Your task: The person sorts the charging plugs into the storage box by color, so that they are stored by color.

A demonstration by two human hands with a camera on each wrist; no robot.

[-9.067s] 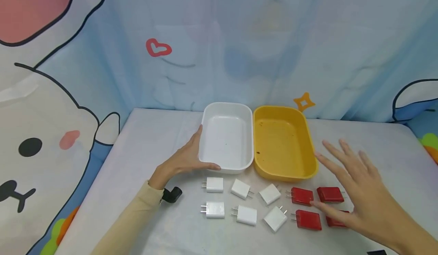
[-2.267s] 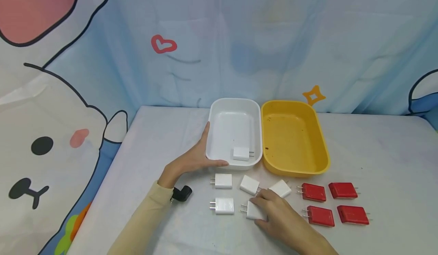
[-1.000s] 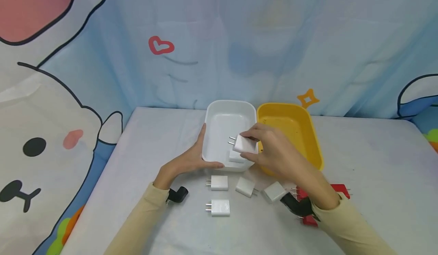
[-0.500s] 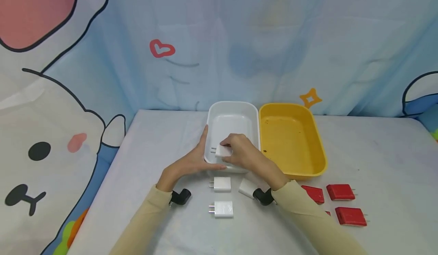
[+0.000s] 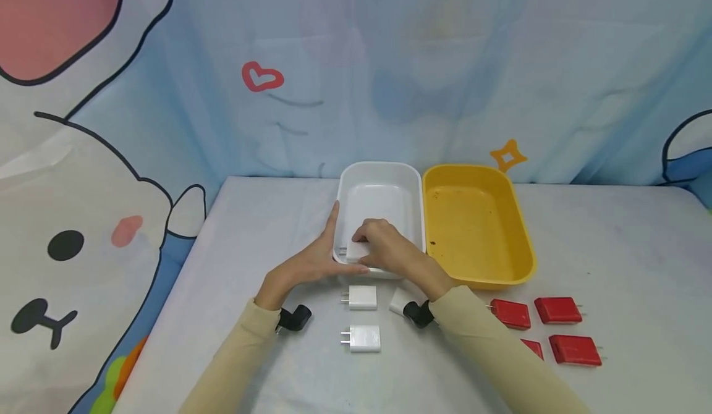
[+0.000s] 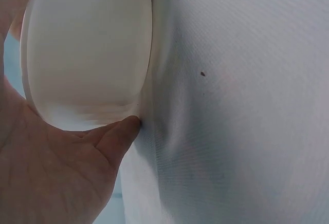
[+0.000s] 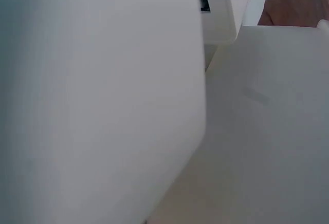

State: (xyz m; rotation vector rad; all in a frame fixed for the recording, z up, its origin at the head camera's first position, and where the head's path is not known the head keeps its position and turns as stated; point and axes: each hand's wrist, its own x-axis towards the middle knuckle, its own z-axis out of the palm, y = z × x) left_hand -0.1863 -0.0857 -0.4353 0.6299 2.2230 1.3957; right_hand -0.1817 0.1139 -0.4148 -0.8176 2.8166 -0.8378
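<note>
My left hand (image 5: 311, 256) rests at the near left corner of a white plastic bin (image 5: 384, 176), forefinger along the left side and thumb along the front. In the left wrist view its fingers (image 6: 121, 134) touch the bin's outer wall (image 6: 87, 54). Inside the bin, low near its front, my right hand (image 5: 389, 250) pinches a white plug-in USB charger (image 5: 356, 251) by the body, prongs pointing left. The right hand hides part of the bin floor. In the right wrist view, a blurred white surface (image 7: 103, 106) fills the left, beside a white charger with a dark port (image 7: 221, 8).
On the table two white chargers, one nearer the bin (image 5: 363, 298) and one below it (image 5: 364, 338), lie apart. Another white charger (image 5: 398, 301) is partly covered by the right wrist camera. Several red chargers (image 5: 559, 310) lie right, below a yellow bin (image 5: 478, 278).
The right hand took a white charger from the table, carried it up over the white bin, then left and down into it. The left hand keeps its place at the bin's corner.
</note>
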